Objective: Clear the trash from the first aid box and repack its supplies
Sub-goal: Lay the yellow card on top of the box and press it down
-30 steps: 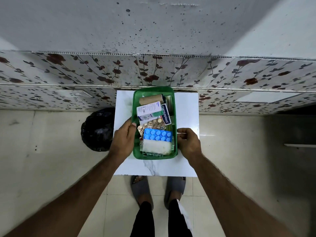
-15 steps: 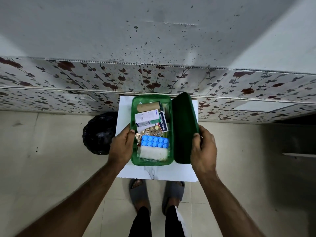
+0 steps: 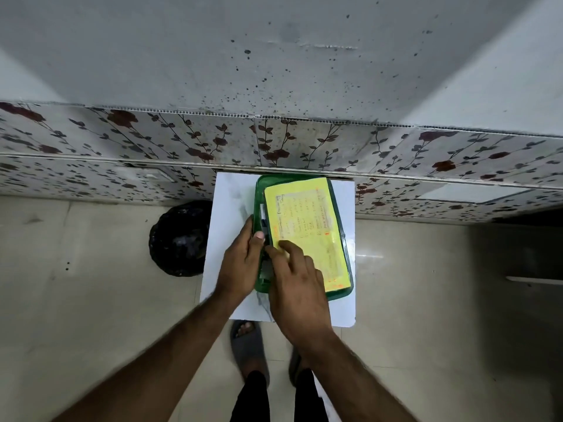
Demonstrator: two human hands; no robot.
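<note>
The right hand (image 3: pixel 297 281) lay nearest, reaching across from the near side with its fingers spread and flat on the near left corner of the lid (image 3: pixel 307 233), pressing rather than grasping anything. The left hand (image 3: pixel 242 263) sat just beside it, cupped against the left wall of the green first aid box (image 3: pixel 259 205), thumb hooked over the rim and fingers curled around the side, steadying the base. The box stood on a small white table (image 3: pixel 231 205) set against the floral-tiled wall (image 3: pixel 182 138). The lid, green with a yellow printed label covering most of its top, lay over the box but sat skewed towards the right, so a narrow slice of the contents showed along the left edge; what those items were could not be told.

The step in hand looked like closing the box, so the repacking seemed nearly finished. To do it well, the lid's left edge would need sliding left until it met the rim all round, with the left hand bracing the wall against that push. Anything standing proud under the gap should be tucked down first, or the lid would likely rock. The black bin bag (image 3: pixel 179 239) stood on the floor just left of the table, well clear of the hands.
</note>
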